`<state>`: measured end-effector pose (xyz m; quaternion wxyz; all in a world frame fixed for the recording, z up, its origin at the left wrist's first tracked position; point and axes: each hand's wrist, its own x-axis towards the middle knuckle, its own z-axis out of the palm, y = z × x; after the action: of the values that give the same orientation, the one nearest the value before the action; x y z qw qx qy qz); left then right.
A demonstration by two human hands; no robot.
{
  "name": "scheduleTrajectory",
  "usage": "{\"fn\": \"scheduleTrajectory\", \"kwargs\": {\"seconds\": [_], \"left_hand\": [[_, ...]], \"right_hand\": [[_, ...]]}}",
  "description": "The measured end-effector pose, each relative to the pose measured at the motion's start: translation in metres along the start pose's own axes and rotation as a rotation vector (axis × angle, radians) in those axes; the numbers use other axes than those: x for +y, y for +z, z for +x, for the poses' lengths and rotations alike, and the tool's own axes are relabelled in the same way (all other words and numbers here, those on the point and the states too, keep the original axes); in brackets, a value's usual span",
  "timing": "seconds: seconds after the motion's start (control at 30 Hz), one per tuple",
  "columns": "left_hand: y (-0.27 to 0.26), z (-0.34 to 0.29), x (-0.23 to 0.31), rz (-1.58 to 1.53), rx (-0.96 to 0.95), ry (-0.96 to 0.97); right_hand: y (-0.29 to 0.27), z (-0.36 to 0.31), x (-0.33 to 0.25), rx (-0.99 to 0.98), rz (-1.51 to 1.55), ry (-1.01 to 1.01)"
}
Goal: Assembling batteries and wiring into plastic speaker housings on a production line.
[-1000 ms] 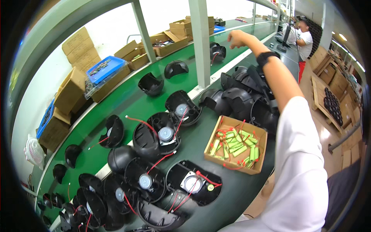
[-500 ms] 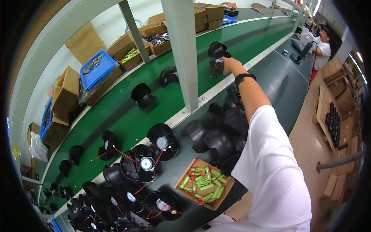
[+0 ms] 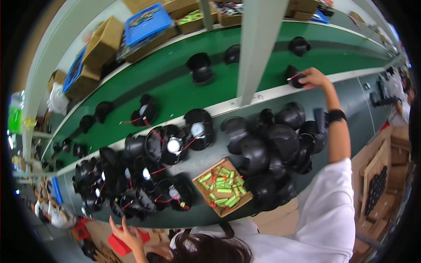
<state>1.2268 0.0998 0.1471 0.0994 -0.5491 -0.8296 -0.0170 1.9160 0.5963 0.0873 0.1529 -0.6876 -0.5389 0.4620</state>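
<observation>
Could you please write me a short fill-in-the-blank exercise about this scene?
1. The right hand holds a black shell that has a ____ wire.
2. The left hand is holding ____.
3. The cardboard box contains ____ battery-like packs.
4. In the picture, the disc-fitted shells beside the box lie on its ____ side.

Missing words: red; nothing; green; left.

1. Blue tray [image 3: 154, 29] of small parts, behind green belt [image 3: 166, 85].
2. Open brown carton [image 3: 101, 46] left of tray.
3. Grey post [image 3: 259, 48] at belt's near edge.
4. Co-worker in white [image 3: 400, 103], far right.
5. Wooden pallet [image 3: 376, 163], lower right, dark round parts on it.
</observation>
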Motion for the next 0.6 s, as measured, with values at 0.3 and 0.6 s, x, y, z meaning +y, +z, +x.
{"fn": "scheduleTrajectory", "kwargs": {"seconds": [0.3,0.6], "left_hand": [[-0.017,0.058,0.145,-1.327,-0.457,-0.159],[-0.010,0.086,0.229,-1.635,-0.758,-0.763]], "right_hand": [[0.097,-0.225,-0.138,-0.253,-0.461,-0.539],[0.167,-0.233,-0.167,-0.959,-0.006,-0.788]]}}
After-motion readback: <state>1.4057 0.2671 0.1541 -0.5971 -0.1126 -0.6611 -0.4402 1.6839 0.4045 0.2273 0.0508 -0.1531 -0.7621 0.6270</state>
